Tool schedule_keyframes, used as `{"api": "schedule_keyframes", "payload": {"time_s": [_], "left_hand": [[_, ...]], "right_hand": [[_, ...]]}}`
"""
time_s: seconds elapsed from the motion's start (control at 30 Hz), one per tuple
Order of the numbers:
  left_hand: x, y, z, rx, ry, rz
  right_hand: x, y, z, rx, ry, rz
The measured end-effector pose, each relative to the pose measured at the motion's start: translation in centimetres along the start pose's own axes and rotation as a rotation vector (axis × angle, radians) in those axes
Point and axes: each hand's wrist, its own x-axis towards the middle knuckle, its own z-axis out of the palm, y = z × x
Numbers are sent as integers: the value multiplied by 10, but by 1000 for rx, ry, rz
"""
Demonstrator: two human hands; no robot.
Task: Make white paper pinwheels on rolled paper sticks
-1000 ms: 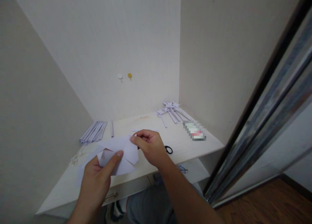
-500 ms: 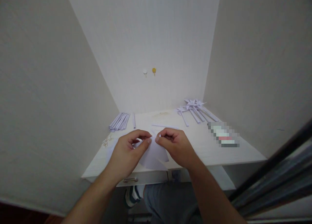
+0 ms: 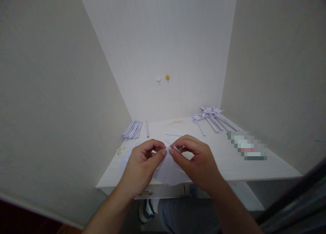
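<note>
A sheet of white paper point(image 3: 169, 171) hangs between my two hands over the desk's front edge. My left hand point(image 3: 144, 161) pinches its upper edge between thumb and fingertips. Right beside it, my right hand point(image 3: 195, 159) pinches the same edge, and a small pointed corner of paper sticks up at its fingertips. The thumbs almost meet. Fingers cover part of the sheet, so its folds are hard to make out. Behind the hands, a thin paper strip point(image 3: 173, 135) lies on the desk.
On the white desk point(image 3: 234, 167), several rolled paper sticks point(image 3: 132, 130) lie at the back left, with one stick point(image 3: 147, 129) apart. Paper pinwheels point(image 3: 209, 112) on sticks lie at the back right, near a pixelated object point(image 3: 247, 145). Walls enclose three sides.
Both hands still pinch the paper, and the sheet has turned between them. The whole view has shifted, so the desk and walls appear farther right.
</note>
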Motion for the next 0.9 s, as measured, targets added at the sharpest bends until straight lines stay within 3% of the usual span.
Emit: {"api": "schedule_keyframes", "payload": {"time_s": [0.3, 0.9], "left_hand": [[4, -5, -1, 2, -20, 19], [4, -18, 5, -102, 4, -16]], "right_hand": [[-1, 3, 2, -76, 77, -117], [-1, 10, 0, -80, -7, -54]]}}
